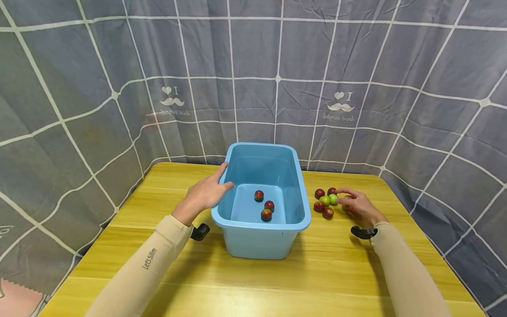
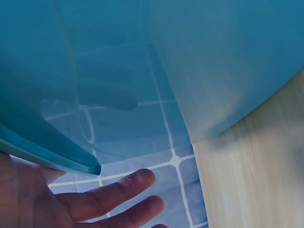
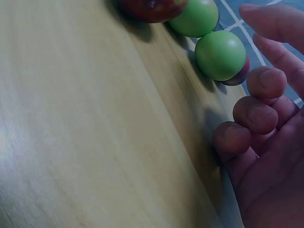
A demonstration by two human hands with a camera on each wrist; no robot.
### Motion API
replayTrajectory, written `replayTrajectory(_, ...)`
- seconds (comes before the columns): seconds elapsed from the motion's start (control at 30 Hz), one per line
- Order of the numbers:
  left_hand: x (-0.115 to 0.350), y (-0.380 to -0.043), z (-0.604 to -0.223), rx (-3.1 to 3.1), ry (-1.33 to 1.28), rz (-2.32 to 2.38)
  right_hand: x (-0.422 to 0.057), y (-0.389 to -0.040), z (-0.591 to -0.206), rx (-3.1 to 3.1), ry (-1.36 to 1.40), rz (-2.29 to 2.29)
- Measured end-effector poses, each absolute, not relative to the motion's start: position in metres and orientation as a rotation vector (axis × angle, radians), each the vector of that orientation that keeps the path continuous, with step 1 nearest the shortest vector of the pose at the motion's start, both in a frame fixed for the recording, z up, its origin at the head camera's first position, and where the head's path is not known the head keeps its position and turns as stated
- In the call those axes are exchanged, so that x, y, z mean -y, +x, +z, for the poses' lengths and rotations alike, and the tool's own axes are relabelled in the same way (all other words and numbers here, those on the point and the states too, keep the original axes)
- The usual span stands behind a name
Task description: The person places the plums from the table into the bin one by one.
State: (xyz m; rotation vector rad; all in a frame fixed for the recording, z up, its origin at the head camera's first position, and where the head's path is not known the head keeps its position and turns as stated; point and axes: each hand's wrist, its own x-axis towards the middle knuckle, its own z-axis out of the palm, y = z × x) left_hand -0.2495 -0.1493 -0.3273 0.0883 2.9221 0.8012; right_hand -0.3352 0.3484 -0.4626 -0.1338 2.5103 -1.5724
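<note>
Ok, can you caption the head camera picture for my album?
Left hand resting on a blue tub with three fruits inside; right hand beside red and green fruits on the table.

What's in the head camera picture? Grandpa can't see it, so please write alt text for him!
A person's left hand rests on the rim of a blue tub with three reddish fruits inside, while the right hand is beside more red and green fruits on a wooden table. Behind hangs a gray curtain with white lines.

got my right hand [image 3: 284,137], fingers bent, just beside a green fruit [image 3: 220,56] with a dark red fruit [image 3: 241,76] partly hidden behind it.
</note>
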Motion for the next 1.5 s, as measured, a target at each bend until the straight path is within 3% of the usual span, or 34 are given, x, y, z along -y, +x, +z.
replayTrajectory(1.5,0.150,-0.251,-0.328,-2.936,0.098,0.792,-0.348,-0.337,-0.471,-2.589,-0.067,-1.454)
